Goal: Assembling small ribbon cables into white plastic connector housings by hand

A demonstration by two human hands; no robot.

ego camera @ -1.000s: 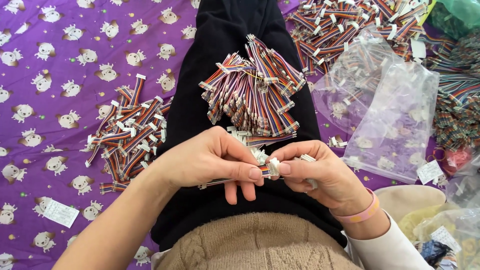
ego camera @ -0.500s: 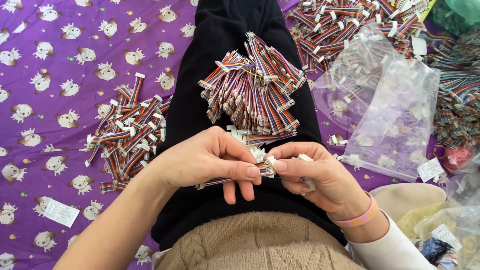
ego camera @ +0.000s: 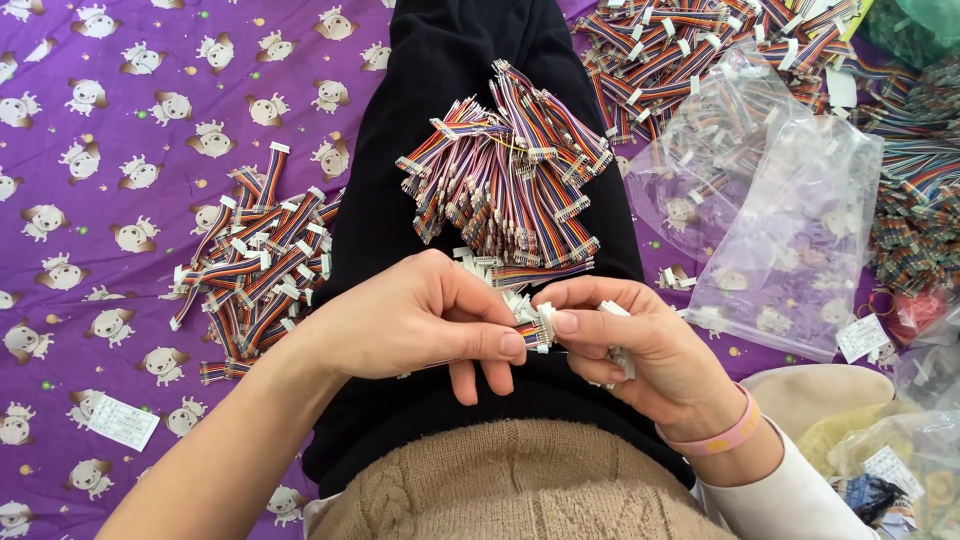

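both grips meet over the lap: the left hand (ego camera: 420, 320) pinches a short rainbow ribbon cable (ego camera: 528, 335) between thumb and forefinger, pressed together right at its white connector, and the right hand (ego camera: 640, 345) pinches the same connector end from the other side, thumb tip touching it. the right hand's lower fingers curl shut around a few loose white connectors (ego camera: 615, 350) tucked against the palm. a pink wristband (ego camera: 722, 440) sits on the right wrist.

room for moving is tight ahead. a heap of finished cables (ego camera: 510, 170) lies on the black trouser legs (ego camera: 400, 180), its near edge just beyond the fingertips. to the left, a second pile of cables (ego camera: 255, 260) rests on the purple sheet with cartoon dogs (ego camera: 100, 150), near the thigh's edge; past it the sheet has open room. to the right, clear plastic bags (ego camera: 780, 230) overlap just beside the leg, with more cables (ego camera: 690, 45) spread above them and coiled ribbon stock (ego camera: 925, 220) at the far right edge. a small paper label (ego camera: 122, 422) lies at lower left, well apart from both hands. the knitted beige hem (ego camera: 510, 480) closes the near side.
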